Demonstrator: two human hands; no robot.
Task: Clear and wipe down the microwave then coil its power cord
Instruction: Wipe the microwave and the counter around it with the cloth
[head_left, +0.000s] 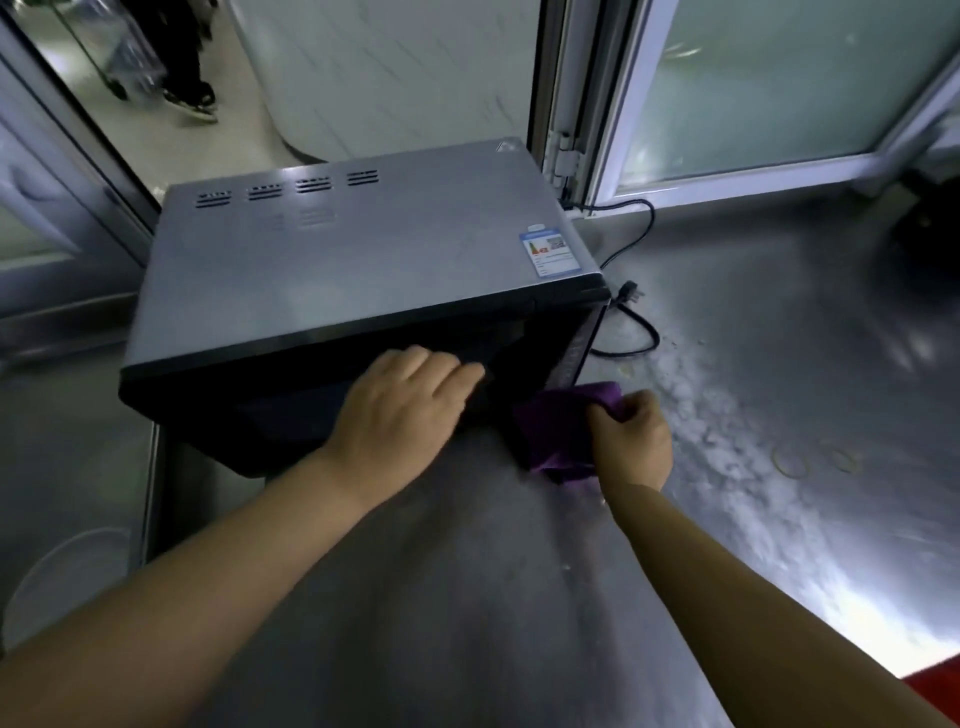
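Steel counter bearing the microwave: wiping step, judging by the hands. Left hand lies flat-fingered on its door; right hand grips a purple cloth at its front right corner. Power cord, right of it, lies uncoiled.

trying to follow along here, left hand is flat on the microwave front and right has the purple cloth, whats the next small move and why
Probably sweep the purple cloth, gripped by the right hand, across the microwave front while the left hand steadies it. The cloth sits at the front's lower right corner, and the power cord lies uncoiled beside it.
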